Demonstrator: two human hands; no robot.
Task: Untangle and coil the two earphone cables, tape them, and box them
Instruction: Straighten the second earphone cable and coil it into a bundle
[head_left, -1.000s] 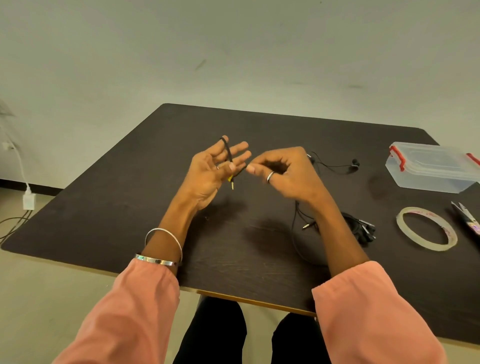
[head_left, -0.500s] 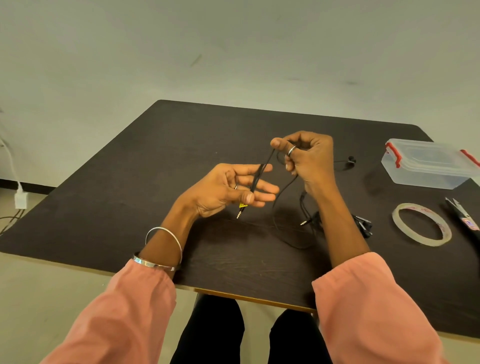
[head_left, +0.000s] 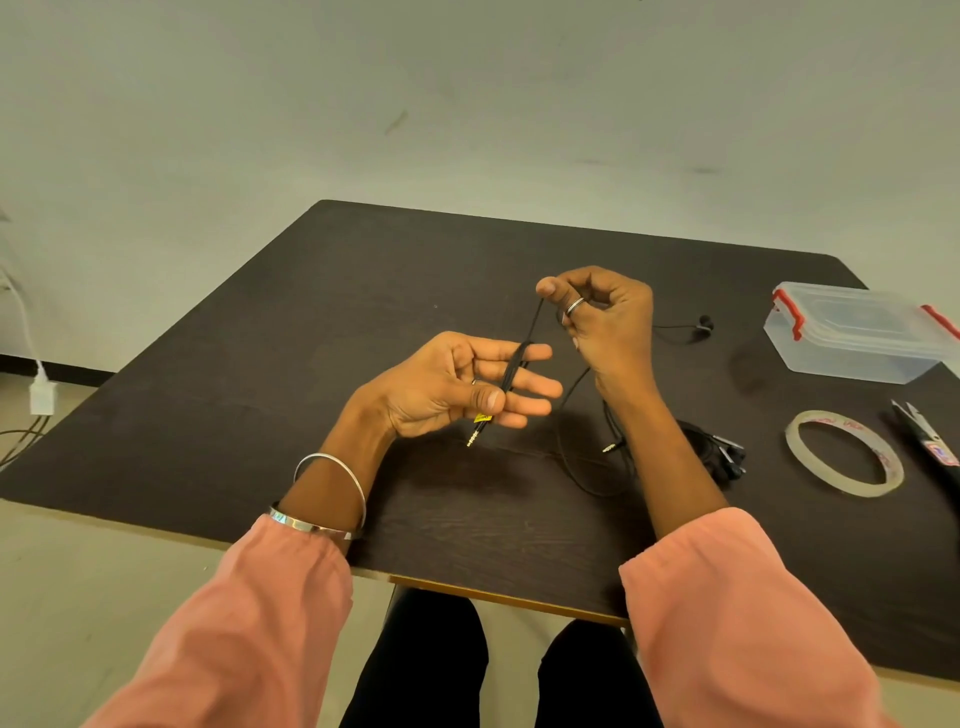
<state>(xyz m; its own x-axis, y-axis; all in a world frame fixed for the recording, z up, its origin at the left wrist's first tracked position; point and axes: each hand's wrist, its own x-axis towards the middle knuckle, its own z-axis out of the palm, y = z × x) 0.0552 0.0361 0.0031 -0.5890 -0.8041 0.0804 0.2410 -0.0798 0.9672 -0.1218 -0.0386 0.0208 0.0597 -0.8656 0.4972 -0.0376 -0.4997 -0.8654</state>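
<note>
My left hand (head_left: 457, 384) is held palm up over the dark table (head_left: 363, 291), with turns of a black earphone cable (head_left: 514, 371) wrapped around its fingers and pinned by the thumb. The gold jack plug (head_left: 475, 436) with a yellow tag hangs below the fingers. My right hand (head_left: 605, 322) pinches the same cable a little higher and to the right, pulling it taut. From there the cable runs down to the table and out to an earbud (head_left: 704, 325). A second black earphone bundle (head_left: 719, 454) lies behind my right forearm.
A clear plastic box (head_left: 852, 338) with red latches and its lid on sits at the far right. A roll of clear tape (head_left: 844, 452) lies flat nearer me, with small scissors (head_left: 930, 441) to its right. A charger and wires hang at the left wall.
Both hands moved right and lower. My left hand turned flatter, with more cable wound on its fingers. My right hand drew away up and right, stretching the cable taut.
</note>
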